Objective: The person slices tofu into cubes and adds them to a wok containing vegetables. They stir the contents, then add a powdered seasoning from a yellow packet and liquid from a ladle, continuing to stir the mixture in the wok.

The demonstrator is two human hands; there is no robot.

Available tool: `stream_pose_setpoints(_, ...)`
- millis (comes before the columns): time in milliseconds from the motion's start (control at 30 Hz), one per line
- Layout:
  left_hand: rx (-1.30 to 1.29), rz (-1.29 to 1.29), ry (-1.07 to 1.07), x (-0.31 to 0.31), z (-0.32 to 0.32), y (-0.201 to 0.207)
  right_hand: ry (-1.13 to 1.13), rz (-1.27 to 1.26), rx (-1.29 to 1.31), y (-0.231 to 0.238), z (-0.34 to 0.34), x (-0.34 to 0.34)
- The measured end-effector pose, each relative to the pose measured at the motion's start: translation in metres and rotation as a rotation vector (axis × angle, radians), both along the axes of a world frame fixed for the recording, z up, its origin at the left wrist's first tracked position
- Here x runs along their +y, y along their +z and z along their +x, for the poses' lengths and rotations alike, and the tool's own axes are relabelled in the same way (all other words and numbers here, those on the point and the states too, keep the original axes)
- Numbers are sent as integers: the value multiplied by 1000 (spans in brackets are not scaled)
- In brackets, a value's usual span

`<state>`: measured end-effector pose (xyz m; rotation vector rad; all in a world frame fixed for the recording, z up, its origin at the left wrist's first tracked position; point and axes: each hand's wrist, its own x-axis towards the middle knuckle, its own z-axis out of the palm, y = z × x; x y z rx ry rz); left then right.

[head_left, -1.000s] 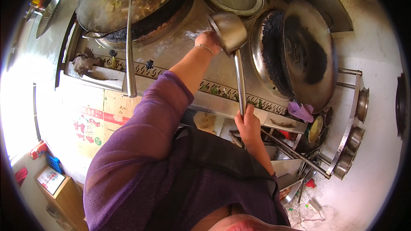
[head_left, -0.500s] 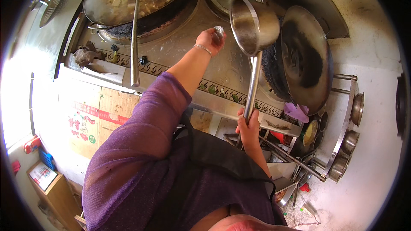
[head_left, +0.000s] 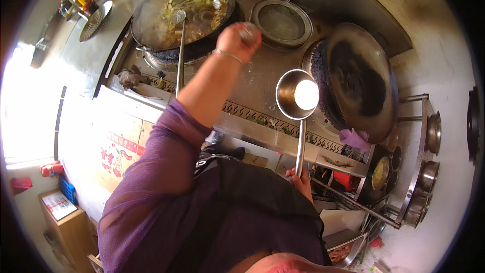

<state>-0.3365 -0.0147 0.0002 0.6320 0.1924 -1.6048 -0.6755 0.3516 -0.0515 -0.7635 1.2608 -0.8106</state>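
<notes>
My left hand (head_left: 237, 44), with a bracelet at the wrist, is raised over the stove, closed around a small silvery rounded thing (head_left: 248, 32) whose kind I cannot make out. Just beyond it is a large wok (head_left: 146, 45) of steaming broth with pale greens and chunks. A long-handled ladle (head_left: 181, 65) rests in that wok. Low on the right, my right hand (head_left: 303, 184) grips the handle of a metal dipper (head_left: 285, 98), its bowl up over the stove. A bright white patch shows inside the bowl; I cannot tell whether it is glare or contents.
A round pan of cloudy liquid (head_left: 282, 23) sits at the back. An empty blackened wok (head_left: 364, 83) leans at the right, with a purple cloth (head_left: 354, 139) at its lower edge. Metal pots (head_left: 428, 177) hang on a rack, and a perforated skimmer (head_left: 96, 21) lies at the left.
My left hand has moved left toward the full wok. My right hand has lowered the dipper and drawn it nearer, and its bowl now faces up toward me. The view has shifted slightly.
</notes>
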Motion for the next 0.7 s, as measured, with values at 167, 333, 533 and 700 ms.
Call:
stream_pose_setpoints(167, -117, -4, 87, -80, 114, 48, -28, 49, 2, -5, -10, 27)
stream_pose_setpoints(333, -678, 240, -22, -98, 183, 73, 2, 79, 39, -8, -16, 31)
stream_pose_setpoints(533, -882, 48, 207, -32, 250, 63, -107, 154, -8, -33, -38, 29)
stream_pose_setpoints(700, -1133, 58, 274, 103, 306, 6, 75, 220, 188, -49, -92, 3)
